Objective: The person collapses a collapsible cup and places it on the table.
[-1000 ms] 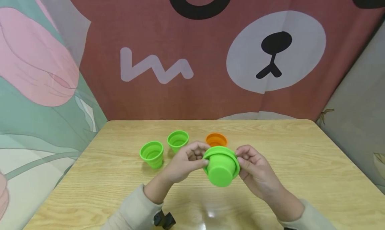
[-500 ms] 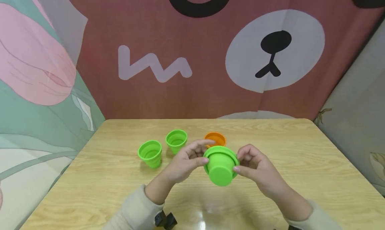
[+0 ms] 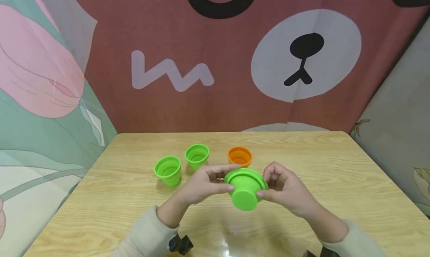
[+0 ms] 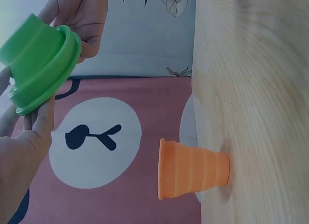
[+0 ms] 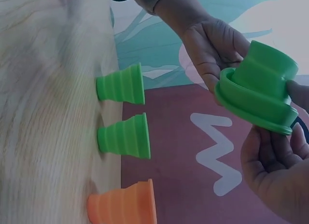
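Note:
A green collapsible cup [image 3: 244,191] is held above the table, its base tilted toward me and its wall partly folded near the rim. My left hand [image 3: 206,182] pinches its left side, thumb on the near wall and fingers behind the rim. On the other side my right hand [image 3: 289,191] pinches it, with the thumb near the base and the fingers curled at the rim. In the left wrist view the folded ring of the held cup [image 4: 48,69] sits askew. The inside of this cup is hidden.
Two green collapsible cups [image 3: 168,171] [image 3: 197,156] stand upright and extended on the wooden table [image 3: 336,182], left of the hands. An orange collapsible cup [image 3: 240,156] stands just behind the held one. A printed curtain [image 3: 235,107] hangs beyond the table's back edge.
The held cup has dipped slightly and tilted, and it looks shorter. My right thumb has moved from the rim down to the cup's wall; the left fingers now stretch along the rim.

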`<action>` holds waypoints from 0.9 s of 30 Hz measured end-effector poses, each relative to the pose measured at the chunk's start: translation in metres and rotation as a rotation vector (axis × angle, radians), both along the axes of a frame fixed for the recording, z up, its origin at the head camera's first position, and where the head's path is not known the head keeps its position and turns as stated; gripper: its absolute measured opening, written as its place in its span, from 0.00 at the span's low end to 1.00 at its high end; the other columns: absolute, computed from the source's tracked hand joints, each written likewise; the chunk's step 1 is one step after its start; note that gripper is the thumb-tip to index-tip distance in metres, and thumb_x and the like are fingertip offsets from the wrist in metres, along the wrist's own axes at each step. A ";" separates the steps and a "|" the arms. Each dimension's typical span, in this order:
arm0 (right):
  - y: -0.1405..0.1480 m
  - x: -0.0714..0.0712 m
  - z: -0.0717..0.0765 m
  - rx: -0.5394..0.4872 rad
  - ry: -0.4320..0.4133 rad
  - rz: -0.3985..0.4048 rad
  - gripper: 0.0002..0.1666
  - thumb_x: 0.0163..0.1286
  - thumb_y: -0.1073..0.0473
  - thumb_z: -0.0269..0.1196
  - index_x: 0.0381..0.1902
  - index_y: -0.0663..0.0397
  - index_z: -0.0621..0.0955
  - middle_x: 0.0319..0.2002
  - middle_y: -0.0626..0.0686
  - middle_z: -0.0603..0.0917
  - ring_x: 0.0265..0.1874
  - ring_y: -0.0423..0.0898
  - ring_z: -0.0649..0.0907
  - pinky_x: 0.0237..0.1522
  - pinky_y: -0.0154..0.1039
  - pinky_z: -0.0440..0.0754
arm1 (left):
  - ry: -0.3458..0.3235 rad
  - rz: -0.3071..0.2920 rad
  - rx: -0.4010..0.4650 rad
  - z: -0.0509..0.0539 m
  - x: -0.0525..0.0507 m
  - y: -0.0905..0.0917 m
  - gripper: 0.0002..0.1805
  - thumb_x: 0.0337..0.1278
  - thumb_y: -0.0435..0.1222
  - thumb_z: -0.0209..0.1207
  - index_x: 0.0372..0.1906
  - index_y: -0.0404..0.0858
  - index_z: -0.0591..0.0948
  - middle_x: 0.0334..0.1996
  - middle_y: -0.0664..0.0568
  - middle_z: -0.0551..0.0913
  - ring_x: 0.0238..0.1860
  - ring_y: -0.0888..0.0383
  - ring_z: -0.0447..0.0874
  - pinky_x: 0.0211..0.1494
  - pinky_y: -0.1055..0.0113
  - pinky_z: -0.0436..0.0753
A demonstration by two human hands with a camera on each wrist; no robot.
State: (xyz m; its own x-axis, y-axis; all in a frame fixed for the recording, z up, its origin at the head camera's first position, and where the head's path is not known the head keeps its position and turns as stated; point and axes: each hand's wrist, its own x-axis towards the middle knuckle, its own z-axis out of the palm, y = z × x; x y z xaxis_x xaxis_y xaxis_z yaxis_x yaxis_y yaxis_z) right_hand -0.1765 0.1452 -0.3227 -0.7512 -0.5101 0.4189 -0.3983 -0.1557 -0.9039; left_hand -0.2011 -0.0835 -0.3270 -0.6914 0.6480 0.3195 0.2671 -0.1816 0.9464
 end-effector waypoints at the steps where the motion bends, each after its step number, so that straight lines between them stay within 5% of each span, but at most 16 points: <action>1: 0.000 0.000 0.000 0.013 0.014 -0.015 0.14 0.50 0.75 0.59 0.32 0.60 0.67 0.29 0.47 0.73 0.26 0.39 0.73 0.27 0.32 0.75 | 0.006 0.002 -0.004 0.000 0.000 0.000 0.26 0.46 0.27 0.58 0.54 0.26 0.67 0.40 0.40 0.75 0.36 0.57 0.76 0.39 0.63 0.78; 16: -0.005 0.004 0.002 0.212 0.093 -0.187 0.16 0.46 0.75 0.62 0.27 0.63 0.65 0.27 0.54 0.69 0.26 0.41 0.72 0.29 0.33 0.75 | 0.144 0.017 -0.050 -0.001 0.002 0.009 0.20 0.43 0.20 0.55 0.47 0.22 0.70 0.34 0.36 0.76 0.32 0.62 0.74 0.32 0.66 0.79; 21: -0.003 0.002 0.006 0.159 0.058 -0.130 0.15 0.49 0.74 0.61 0.28 0.63 0.65 0.27 0.52 0.71 0.26 0.41 0.72 0.28 0.32 0.75 | 0.104 0.001 -0.037 0.000 -0.001 0.008 0.20 0.45 0.23 0.56 0.48 0.23 0.69 0.34 0.40 0.76 0.32 0.60 0.74 0.33 0.67 0.79; 27: 0.000 -0.006 0.005 -0.010 -0.124 0.054 0.14 0.53 0.73 0.59 0.32 0.55 0.67 0.28 0.48 0.72 0.27 0.39 0.73 0.28 0.30 0.76 | 0.032 -0.087 0.030 0.000 -0.005 0.006 0.24 0.50 0.26 0.54 0.54 0.26 0.63 0.40 0.44 0.75 0.36 0.58 0.76 0.37 0.66 0.78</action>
State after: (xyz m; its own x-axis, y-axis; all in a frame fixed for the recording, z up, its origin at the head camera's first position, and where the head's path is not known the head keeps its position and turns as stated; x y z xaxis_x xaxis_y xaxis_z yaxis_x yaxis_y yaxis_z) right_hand -0.1827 0.1457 -0.3178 -0.7692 -0.5473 0.3299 -0.2749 -0.1826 -0.9440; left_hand -0.2063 -0.0773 -0.3268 -0.6219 0.6952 0.3605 0.2789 -0.2335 0.9315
